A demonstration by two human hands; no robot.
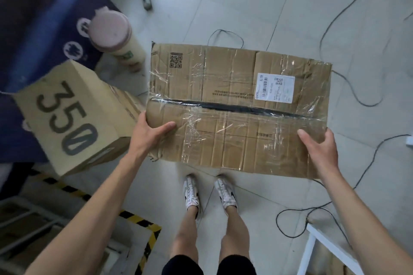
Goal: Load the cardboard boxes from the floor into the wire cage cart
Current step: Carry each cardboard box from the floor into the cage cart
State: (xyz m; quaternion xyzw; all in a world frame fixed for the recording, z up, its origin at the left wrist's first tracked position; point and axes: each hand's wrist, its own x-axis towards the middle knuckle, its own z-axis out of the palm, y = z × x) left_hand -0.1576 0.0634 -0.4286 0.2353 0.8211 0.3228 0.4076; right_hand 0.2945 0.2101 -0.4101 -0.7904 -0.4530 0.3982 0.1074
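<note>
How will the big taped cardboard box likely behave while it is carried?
The cardboard box probably flexes rather than stays rigid: its top is heavily creased and the flap seam gapes. The glossy clear tape may be slick, so the left hand and right hand gripping opposite ends looks sensible.

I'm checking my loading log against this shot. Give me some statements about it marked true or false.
1. The left hand and right hand both grip the taped box. True.
2. The 350 box lies to its right. False: it lies to its left.
3. A white label is on the taped box. True.
4. The taped box stands open. False: its flaps lie flat under clear tape.
5. Cables lie on the floor. True.
</note>
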